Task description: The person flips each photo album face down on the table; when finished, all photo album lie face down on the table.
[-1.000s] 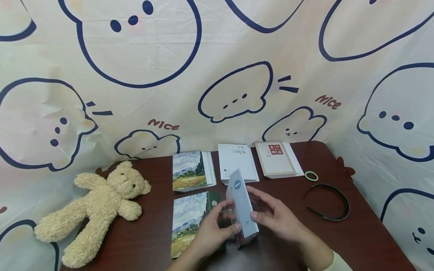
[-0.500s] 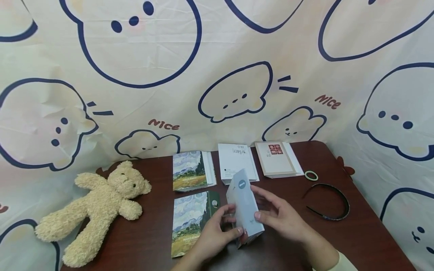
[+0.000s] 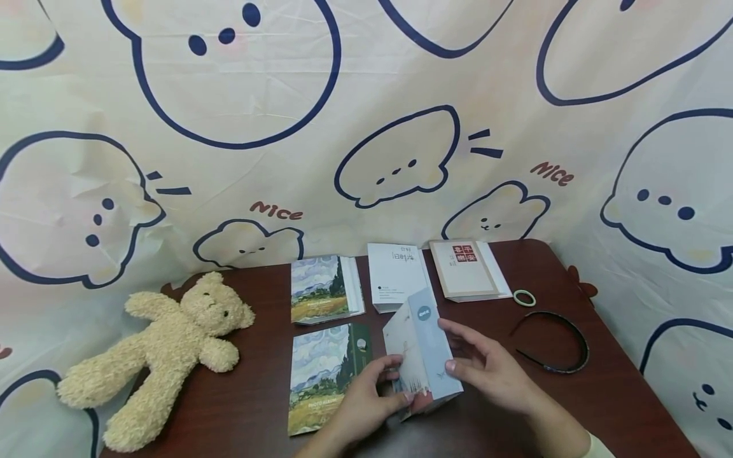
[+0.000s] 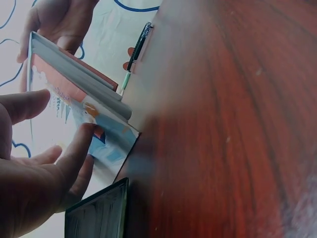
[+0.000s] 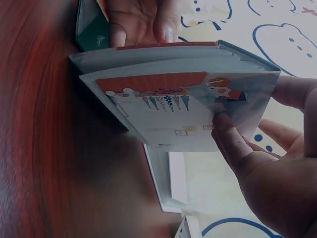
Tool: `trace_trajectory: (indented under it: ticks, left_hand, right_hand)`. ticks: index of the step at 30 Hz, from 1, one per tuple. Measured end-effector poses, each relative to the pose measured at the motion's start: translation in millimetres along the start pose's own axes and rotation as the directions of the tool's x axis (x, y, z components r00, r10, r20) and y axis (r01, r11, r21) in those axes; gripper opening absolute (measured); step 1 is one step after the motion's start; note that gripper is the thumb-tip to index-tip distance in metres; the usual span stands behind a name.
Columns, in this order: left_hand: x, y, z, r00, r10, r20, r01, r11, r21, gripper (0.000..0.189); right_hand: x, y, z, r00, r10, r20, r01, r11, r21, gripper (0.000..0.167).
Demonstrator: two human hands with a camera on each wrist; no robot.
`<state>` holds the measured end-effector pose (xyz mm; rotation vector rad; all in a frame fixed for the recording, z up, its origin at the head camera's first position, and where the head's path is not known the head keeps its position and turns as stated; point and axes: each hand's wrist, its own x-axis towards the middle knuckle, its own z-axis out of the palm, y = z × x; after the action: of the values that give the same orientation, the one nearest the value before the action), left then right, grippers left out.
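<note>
A thick photo album stands tilted upright at the front of the table, its pale blue spine turned toward the far side and its illustrated white cover to the left. My left hand holds the cover side, thumb and fingers on the printed picture. On the other side, my right hand grips it near the spine, fingers above and thumb lower down. In the right wrist view the back cover shows a cartoon figure, with my fingertips on it, and the pages fan slightly apart.
A landscape-painted album lies left of my hands. Behind stand a smaller matching album, a white album and a beige one. A teddy bear lies left; a green ring and black headband lie right.
Between my hands the album has turned and shifted right, so more of its white cover shows beside the spine. Both hands have moved slightly right with it.
</note>
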<state>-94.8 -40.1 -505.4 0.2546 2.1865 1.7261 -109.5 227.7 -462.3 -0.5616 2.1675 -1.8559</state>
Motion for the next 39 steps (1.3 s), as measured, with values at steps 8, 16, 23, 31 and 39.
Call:
trace_trajectory:
  ticks: [8, 16, 23, 31, 39]
  left_hand:
    - [0.7, -0.7, 2.6, 1.0, -0.001, 0.017, 0.0, 0.997, 0.081, 0.059]
    - [0.7, 0.0, 4.8, 0.999, -0.004, 0.032, 0.001, 0.993, 0.116, 0.058]
    - [2.0, -0.4, 4.5, 0.999, -0.029, 0.045, 0.025, 0.996, 0.084, 0.059]
    - [1.9, -0.1, 3.1, 0.997, -0.042, 0.062, 0.038, 0.997, 0.066, 0.061]
    - [1.3, 1.0, 1.9, 0.995, -0.067, 0.077, 0.061, 0.995, 0.082, 0.063]
  right_hand:
    - [-8.3, 9.0, -9.6, 0.997, 0.065, -0.049, -0.066, 0.998, -0.016, 0.066]
    - [-15.0, 16.7, -16.9, 0.991, 0.118, -0.065, -0.117, 0.993, 0.007, 0.068]
    - [-20.2, 24.0, -22.5, 0.981, 0.173, -0.083, -0.17, 0.985, 0.039, 0.072]
    - [-21.0, 33.4, -26.4, 0.955, 0.256, -0.152, -0.256, 0.967, 0.02, 0.074]
    - [-19.2, 44.7, -24.4, 0.916, 0.33, -0.226, -0.349, 0.936, -0.046, 0.072]
